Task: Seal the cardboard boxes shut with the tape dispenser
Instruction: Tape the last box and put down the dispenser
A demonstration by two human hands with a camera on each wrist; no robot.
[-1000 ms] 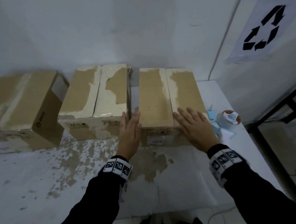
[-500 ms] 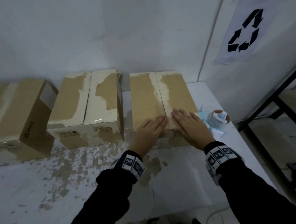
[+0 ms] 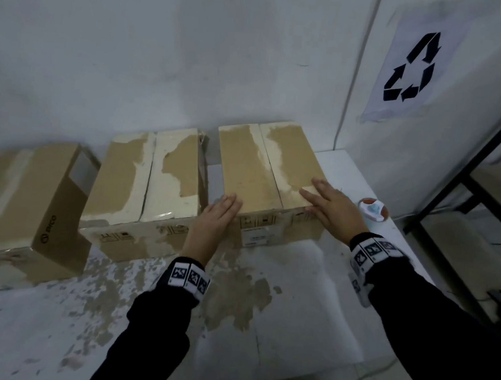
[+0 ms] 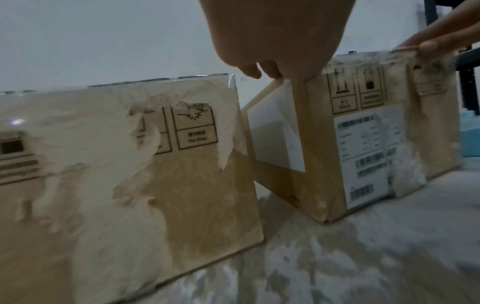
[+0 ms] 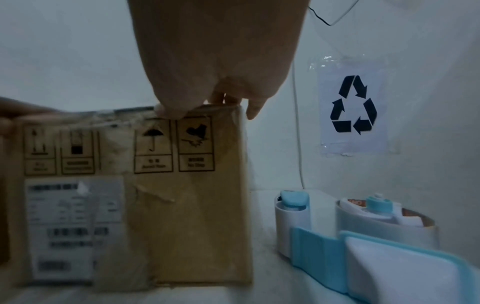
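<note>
Head view: three cardboard boxes in a row across the middle of the frame on a white, patchy counter (image 3: 287, 320). Right box (image 3: 262, 173), centre right, flaps closed and meeting at a centre seam. Left hand (image 3: 216, 217) lies flat, fingers straight, on its near left corner; right hand (image 3: 335, 209) lies flat on its near right corner. Neither grip grasps anything; both released, pressing the flaps down. Clear film shows along the near top edge, but tape over the seam itself cannot be made out. Middle box (image 3: 145, 188) has a dark gap along its seam, so likely unsealed. Left box (image 3: 20, 194), far left, sits askew. Tape dispenser (image 3: 372, 209) rests on the counter at right of frame, just beside the right hand, untouched

Left wrist view: fingers (image 4: 252, 70) rest over the top edge of the right box (image 4: 363, 133); middle box (image 4: 124, 174) fills lower left, well apart from the hand

Right wrist view: fingertips (image 5: 168, 112) on the top edge of the right box (image 5: 130, 195); blue and white tape dispenser (image 5: 363, 236) lower right, on the counter

Judgement: early stage. Flaps being held shut; taping of this box not begun, and the other two boxes left to do
</note>
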